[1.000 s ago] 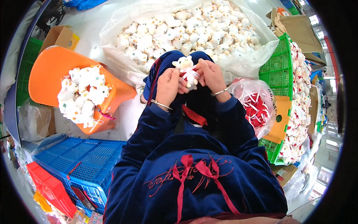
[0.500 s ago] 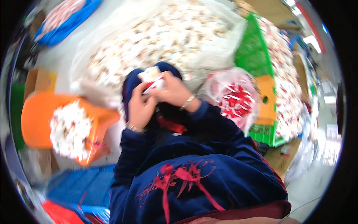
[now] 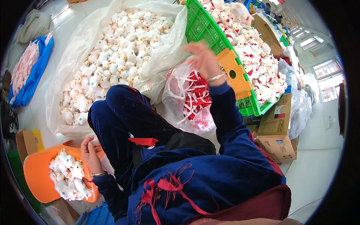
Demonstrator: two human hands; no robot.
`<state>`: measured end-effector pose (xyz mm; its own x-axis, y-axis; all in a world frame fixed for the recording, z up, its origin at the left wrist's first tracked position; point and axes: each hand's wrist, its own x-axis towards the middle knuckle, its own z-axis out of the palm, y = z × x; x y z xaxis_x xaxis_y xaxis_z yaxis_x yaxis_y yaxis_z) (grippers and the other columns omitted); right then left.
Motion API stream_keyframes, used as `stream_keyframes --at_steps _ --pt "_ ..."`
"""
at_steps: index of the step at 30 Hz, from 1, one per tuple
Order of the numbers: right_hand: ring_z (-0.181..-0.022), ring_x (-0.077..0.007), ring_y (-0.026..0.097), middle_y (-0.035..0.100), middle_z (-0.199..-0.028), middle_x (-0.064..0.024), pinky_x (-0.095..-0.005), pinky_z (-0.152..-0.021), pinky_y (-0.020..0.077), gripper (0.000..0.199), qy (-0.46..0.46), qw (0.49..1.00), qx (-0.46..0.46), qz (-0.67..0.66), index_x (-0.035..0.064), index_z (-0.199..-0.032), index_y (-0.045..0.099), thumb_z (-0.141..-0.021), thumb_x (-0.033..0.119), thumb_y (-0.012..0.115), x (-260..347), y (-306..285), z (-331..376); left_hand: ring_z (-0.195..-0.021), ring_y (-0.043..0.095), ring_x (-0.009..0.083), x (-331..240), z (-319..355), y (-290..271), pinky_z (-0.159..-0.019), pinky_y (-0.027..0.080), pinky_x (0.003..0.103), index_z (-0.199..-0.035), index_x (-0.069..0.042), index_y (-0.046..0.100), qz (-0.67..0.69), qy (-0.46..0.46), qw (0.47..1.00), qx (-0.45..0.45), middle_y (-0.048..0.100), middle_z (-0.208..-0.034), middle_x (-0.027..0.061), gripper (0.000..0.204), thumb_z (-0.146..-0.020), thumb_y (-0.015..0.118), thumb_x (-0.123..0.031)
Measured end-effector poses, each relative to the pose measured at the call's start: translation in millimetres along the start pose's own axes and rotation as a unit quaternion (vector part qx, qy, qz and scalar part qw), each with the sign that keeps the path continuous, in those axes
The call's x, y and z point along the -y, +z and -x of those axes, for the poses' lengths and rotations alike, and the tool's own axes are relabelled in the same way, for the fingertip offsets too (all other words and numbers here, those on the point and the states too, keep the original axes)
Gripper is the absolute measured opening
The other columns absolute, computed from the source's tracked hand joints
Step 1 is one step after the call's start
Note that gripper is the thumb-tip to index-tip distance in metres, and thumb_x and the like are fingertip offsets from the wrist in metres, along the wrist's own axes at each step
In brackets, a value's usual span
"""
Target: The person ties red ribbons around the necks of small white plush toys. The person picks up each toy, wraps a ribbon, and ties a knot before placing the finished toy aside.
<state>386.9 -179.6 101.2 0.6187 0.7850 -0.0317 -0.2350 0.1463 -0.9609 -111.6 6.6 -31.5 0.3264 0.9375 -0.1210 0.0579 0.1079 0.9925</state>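
Note:
My right hand [image 3: 204,63], slightly smeared by motion, is raised over the bag of red pieces with its fingers loosely apart and nothing in them. Above the far part of the green crate [image 3: 202,22] a blurred white plush toy [image 3: 240,13] appears in the air, apart from the hand. My left hand [image 3: 90,153] is beside my knee, next to the orange plastic chair [image 3: 35,172], fingers partly bent and apart, holding nothing I can see. Several plain white plush toys [image 3: 69,174] lie on the chair. A red strip with white ends [image 3: 143,141] rests on my lap.
A large clear plastic sack [image 3: 56,93] of white plush toys spreads ahead. A clear bag [image 3: 172,93] holds red pieces with white straps. Plush toys with red pieces [image 3: 258,67] fill the crate. Cardboard boxes [image 3: 275,131] stand at right; a blue bag [image 3: 35,86] lies far left.
My hands were together over my lap on a white toy with red on it. They have parted: right toward the crate, left toward the chair. The view has turned.

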Motion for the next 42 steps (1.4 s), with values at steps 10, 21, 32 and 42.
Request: stream_keyframes --at_steps 10,21,32,42 --pt "-0.071 -0.0149 0.066 0.067 -0.114 -0.0118 -0.0297 -0.068 0.0545 0.037 -0.041 0.837 0.376 0.395 -0.0013 -0.12 0.064 -0.089 0.016 0.075 -109.8 164.1 64.7 -0.078 0.067 0.0086 10.0 56.9 -52.9 -0.066 0.051 0.022 -0.116 -0.001 0.067 -0.093 -0.042 0.994 -0.029 0.072 -0.099 0.0024 0.021 -0.103 0.058 -0.015" --pt "-0.082 -0.0363 0.068 0.066 -0.093 -0.0134 -0.0455 -0.072 0.0561 0.016 -0.129 0.559 0.524 0.629 0.0061 -0.099 0.067 -0.089 0.019 0.066 -150.9 199.4 105.0 -0.086 0.065 0.0203 29.8 130.0 -192.8 -0.08 0.055 0.035 -0.115 0.001 0.068 -0.357 -0.03 0.845 -0.397 0.072 -0.1 0.0121 0.031 -0.091 0.071 -0.018" --pt "-0.081 -0.0378 0.065 0.064 -0.084 -0.018 -0.0427 -0.071 0.0519 0.006 -0.043 0.703 0.51 0.494 0.0016 -0.088 0.065 -0.089 0.008 0.063 -131.7 190.2 78.5 -0.128 0.047 0.0457 55.0 96.9 -239.2 -0.107 0.041 0.055 -0.144 -0.005 0.043 -0.488 -0.051 0.702 -0.516 0.052 -0.136 0.0251 0.09 -0.074 0.087 -0.038" --pt "-0.078 -0.0346 0.066 0.066 -0.084 -0.0167 -0.0407 -0.069 0.0512 0.011 -0.06 0.745 0.403 0.528 0.0011 -0.092 0.067 -0.091 0.012 0.066 -89.7 176.7 49.0 -0.115 0.065 0.0427 65.1 79.7 -306.9 -0.1 0.05 0.055 -0.131 0.003 0.052 -0.485 -0.134 0.628 -0.593 0.068 -0.12 0.024 0.085 -0.071 0.084 -0.05"
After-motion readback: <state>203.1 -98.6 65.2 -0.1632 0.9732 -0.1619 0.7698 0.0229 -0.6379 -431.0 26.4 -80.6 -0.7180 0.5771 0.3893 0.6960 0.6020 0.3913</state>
